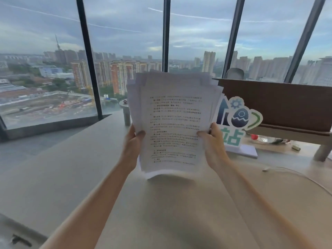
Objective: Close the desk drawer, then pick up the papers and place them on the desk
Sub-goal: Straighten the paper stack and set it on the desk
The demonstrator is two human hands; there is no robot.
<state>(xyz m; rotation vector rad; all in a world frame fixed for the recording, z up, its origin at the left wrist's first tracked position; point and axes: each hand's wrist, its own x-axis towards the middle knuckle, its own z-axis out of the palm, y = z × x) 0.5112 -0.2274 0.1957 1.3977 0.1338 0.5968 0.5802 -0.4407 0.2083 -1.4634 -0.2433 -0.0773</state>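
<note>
A stack of white printed papers (172,119) stands upright in front of me above the pale desk (71,168), sheets fanned slightly at the top. My left hand (132,142) grips the stack's left edge, thumb on the front page. My right hand (212,141) grips the right edge the same way. The bottom edge of the papers hangs just above the desk surface, casting a soft shadow. No drawer shows in this view.
A cut-out sign (237,121) on a white base stands right of the papers. Behind it is a brown raised shelf (280,105) with small items beneath. A white cable (294,175) curls on the desk's right. A small grey stand (126,112) sits by the windows.
</note>
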